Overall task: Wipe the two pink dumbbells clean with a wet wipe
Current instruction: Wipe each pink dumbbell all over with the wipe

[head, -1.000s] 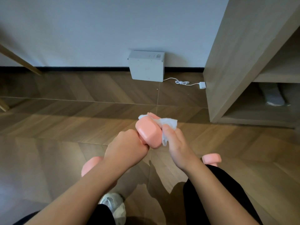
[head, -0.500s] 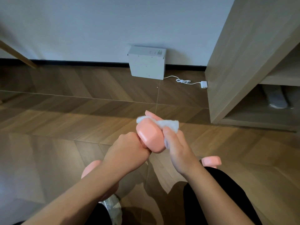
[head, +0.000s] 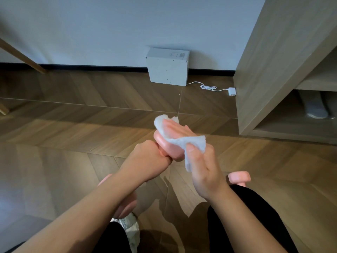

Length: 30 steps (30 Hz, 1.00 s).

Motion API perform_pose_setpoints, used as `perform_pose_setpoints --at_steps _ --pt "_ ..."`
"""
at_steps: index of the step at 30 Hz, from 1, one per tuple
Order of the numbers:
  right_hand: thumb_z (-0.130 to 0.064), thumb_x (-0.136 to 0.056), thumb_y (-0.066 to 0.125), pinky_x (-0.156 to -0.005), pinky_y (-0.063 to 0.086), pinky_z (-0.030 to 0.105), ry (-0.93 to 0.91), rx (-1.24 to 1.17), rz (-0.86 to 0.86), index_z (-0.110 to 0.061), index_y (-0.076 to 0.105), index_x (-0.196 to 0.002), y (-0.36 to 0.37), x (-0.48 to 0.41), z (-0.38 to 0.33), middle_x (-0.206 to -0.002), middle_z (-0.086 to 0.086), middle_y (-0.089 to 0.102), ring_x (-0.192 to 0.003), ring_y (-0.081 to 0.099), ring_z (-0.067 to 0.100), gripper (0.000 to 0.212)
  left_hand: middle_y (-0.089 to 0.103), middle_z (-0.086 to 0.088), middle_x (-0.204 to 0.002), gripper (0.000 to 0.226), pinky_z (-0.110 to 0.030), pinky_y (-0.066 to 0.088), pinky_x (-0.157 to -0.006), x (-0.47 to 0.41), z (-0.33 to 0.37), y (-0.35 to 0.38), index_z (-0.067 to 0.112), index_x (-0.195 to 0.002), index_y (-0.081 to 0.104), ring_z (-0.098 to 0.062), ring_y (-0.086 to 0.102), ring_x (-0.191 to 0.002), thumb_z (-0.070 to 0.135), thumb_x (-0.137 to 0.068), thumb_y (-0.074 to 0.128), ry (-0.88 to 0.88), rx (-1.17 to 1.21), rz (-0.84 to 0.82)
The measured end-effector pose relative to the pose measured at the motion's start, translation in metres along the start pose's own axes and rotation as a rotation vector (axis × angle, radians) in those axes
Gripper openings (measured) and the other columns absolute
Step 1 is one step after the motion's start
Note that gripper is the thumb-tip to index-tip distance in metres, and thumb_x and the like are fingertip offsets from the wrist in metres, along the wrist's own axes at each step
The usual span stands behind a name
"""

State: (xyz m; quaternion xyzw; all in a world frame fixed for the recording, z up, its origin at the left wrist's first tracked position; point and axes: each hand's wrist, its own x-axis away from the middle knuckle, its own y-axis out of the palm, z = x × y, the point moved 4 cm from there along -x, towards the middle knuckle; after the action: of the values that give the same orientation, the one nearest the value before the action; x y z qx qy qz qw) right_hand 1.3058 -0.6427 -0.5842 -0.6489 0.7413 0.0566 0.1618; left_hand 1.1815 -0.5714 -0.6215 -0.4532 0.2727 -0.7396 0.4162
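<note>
Left hand (head: 149,161): clamped round handle of pink dumbbell (head: 169,149), frame centre.
Right hand (head: 204,172): thumb and fingers pinch wet wipe (head: 190,143) over its head.
Second dumbbell (head: 238,177): floor, lower right.
Change: wipe spread further across head.

This looks like a room in a home. The brown herringbone wood-look floor (head: 73,110) meets a plain pale wall (head: 109,24) at a black skirting board (head: 91,67). At 12 o'clock a white box-shaped plastic device (head: 167,70) stands with its white cable (head: 209,87). At 2 o'clock a light-wood open shelf unit (head: 269,70) holds a grey shoe (head: 313,108) in its lowest compartment. At 5 o'clock a pink rubber-coated dumbbell (head: 238,177) lies on the floor.
</note>
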Motion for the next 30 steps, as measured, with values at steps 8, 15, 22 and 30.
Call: perform_pose_setpoints --at_steps 8,15,22,30 --pt "-0.032 -0.098 0.036 -0.062 0.034 0.012 0.186 0.012 0.004 -0.023 0.055 -0.069 -0.004 0.004 0.019 -0.062 -0.026 0.053 -0.065 0.055 -0.007 0.036 0.055 0.002 -0.047 0.024 -0.017 0.036 -0.037 0.001 -0.002 0.001 0.015 -0.067 0.060 -0.010 0.048 -0.032 0.036 -0.080 0.060 -0.022 0.027 -0.016" --pt "-0.032 -0.093 0.034 -0.055 0.031 0.022 0.359 -0.035 -0.005 -0.008 0.049 -0.065 -0.013 -0.002 0.031 -0.059 -0.009 0.043 -0.057 0.042 0.002 0.040 0.059 -0.001 -0.057 0.025 -0.024 0.042 -0.044 0.001 0.007 0.000 0.014 -0.067 0.058 -0.016 0.055 -0.046 0.035 -0.081 0.058 0.042 -0.039 0.018" --pt "-0.023 -0.099 0.031 -0.089 0.050 0.040 0.022 0.177 0.032 -0.057 0.057 -0.097 -0.009 0.002 0.011 -0.084 -0.036 0.060 -0.085 0.059 -0.013 0.043 0.046 0.006 -0.034 0.024 -0.017 0.034 -0.035 -0.003 0.008 0.000 0.012 -0.069 0.057 -0.011 0.041 -0.025 0.031 -0.081 0.062 -0.108 0.267 -0.048" --pt "-0.028 -0.095 0.034 -0.048 0.026 0.013 0.297 0.023 0.109 -0.014 0.043 -0.057 -0.025 0.002 0.041 -0.047 -0.011 0.040 -0.046 0.039 0.002 0.042 0.043 0.005 -0.037 0.023 -0.019 0.029 -0.036 0.004 0.017 0.006 0.013 -0.061 0.052 -0.015 0.036 -0.029 0.023 -0.077 0.065 -0.048 0.476 -0.025"
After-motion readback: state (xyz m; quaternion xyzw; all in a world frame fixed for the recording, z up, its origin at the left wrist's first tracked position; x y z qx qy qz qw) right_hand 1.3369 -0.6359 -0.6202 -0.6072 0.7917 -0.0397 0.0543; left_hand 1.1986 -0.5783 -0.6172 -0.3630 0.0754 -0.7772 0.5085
